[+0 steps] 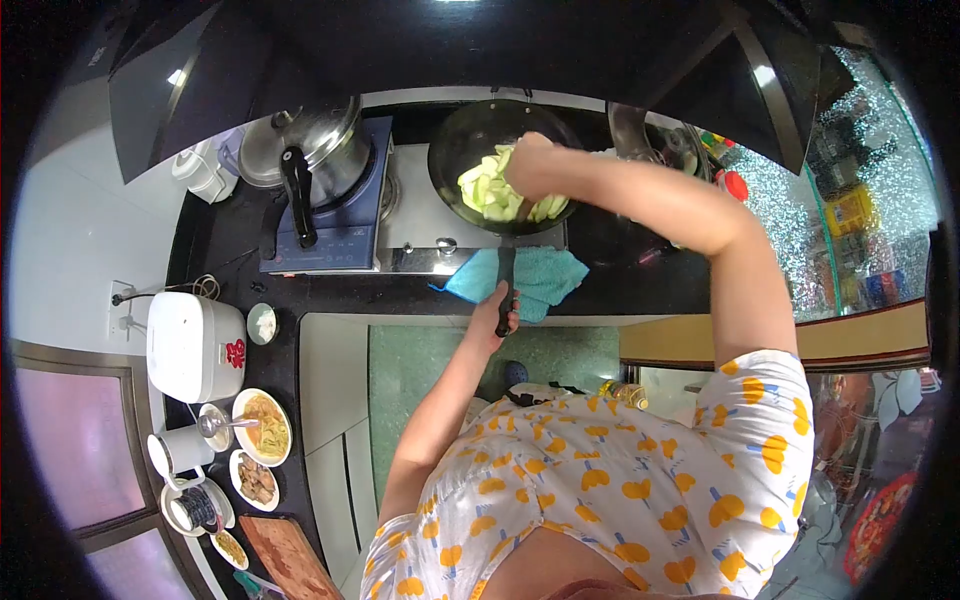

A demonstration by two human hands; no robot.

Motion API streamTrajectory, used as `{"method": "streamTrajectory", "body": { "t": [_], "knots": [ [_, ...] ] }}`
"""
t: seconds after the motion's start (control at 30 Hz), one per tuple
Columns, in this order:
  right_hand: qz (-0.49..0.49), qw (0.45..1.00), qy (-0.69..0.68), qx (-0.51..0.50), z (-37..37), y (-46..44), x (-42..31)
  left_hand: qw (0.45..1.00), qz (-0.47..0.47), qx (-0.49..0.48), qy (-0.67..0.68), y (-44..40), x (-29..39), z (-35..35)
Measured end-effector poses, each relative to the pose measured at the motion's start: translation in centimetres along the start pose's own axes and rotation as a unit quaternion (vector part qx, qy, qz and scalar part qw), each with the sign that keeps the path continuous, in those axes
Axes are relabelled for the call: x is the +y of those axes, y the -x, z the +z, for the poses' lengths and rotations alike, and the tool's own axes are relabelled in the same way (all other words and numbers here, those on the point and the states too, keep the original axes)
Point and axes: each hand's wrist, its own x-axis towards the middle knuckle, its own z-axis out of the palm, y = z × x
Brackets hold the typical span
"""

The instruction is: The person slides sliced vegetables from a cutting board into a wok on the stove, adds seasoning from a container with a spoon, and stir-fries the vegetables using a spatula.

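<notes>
A black wok (450,150) sits on the gas stove, with pale green vegetable slices (488,190) heaped inside. My left hand (497,312) is closed around the wok's black handle (506,275), which points toward my body. Over the wok, my right hand (532,166) is closed in a grip. Below it, among the slices, shows part of what looks like a brown spatula (524,209); my fist and the vegetables hide the rest. A turquoise cloth (550,275) lies under the wok handle at the counter's front edge.
Left of the wok, a pressure cooker (345,150) stands on a blue induction cooker (340,245). A white rice cooker (190,345), dishes of food (262,428) and a wooden cutting board (285,555) line the left counter. The dark range hood (460,55) overhangs the stove.
</notes>
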Motion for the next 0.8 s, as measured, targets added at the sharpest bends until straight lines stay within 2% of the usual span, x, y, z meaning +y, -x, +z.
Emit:
{"method": "streamTrajectory", "body": {
  "t": [0.03,0.13,0.17,0.2,0.23,0.33,0.43,0.53,0.57,0.67,0.7,0.8],
  "knots": [
    [0.050,0.997,-0.027,-0.061,-0.9,0.3,-1.0,1.000,-0.001,0.000,0.004,-0.2,0.0,-0.2],
    [0.178,0.980,-0.091,-0.011,3.2,-5.0,1.9,1.000,-0.006,0.004,0.009,-0.5,-0.1,-0.5],
    [0.215,0.969,-0.122,-0.023,3.8,-6.7,3.9,1.000,-0.006,0.007,0.006,-0.4,0.0,-0.4],
    [0.272,0.932,-0.236,-0.043,1.7,-4.3,5.1,1.000,-0.006,0.010,0.002,-0.4,0.0,-0.3],
    [0.255,0.942,-0.216,0.013,2.3,-3.9,6.2,1.000,-0.003,0.004,0.006,-0.5,0.0,-0.4],
    [0.287,0.934,-0.202,0.068,-0.4,0.5,6.6,1.000,-0.005,-0.007,0.005,-0.7,-0.2,-0.8],
    [0.215,0.958,-0.180,0.056,1.7,1.6,7.4,1.000,-0.011,-0.008,0.002,-0.8,-0.1,-0.9],
    [0.160,0.987,-0.020,-0.027,2.1,3.1,5.9,1.000,-0.014,-0.016,0.015,-0.6,0.0,-0.7],
    [0.094,0.989,0.019,-0.115,1.5,3.7,5.1,1.000,-0.011,-0.016,0.013,-0.5,-0.1,-0.6],
    [0.111,0.981,0.107,-0.121,8.8,-0.3,3.8,1.000,-0.010,-0.012,0.008,-0.7,-0.3,-0.8],
    [0.152,0.970,0.107,-0.158,10.8,-2.1,3.6,1.000,-0.009,-0.010,0.007,-0.8,-0.3,-0.9],
    [0.226,0.973,-0.052,0.003,12.1,-2.2,4.0,1.000,-0.015,-0.003,0.002,-0.8,-0.2,-0.9]
  ]
}}
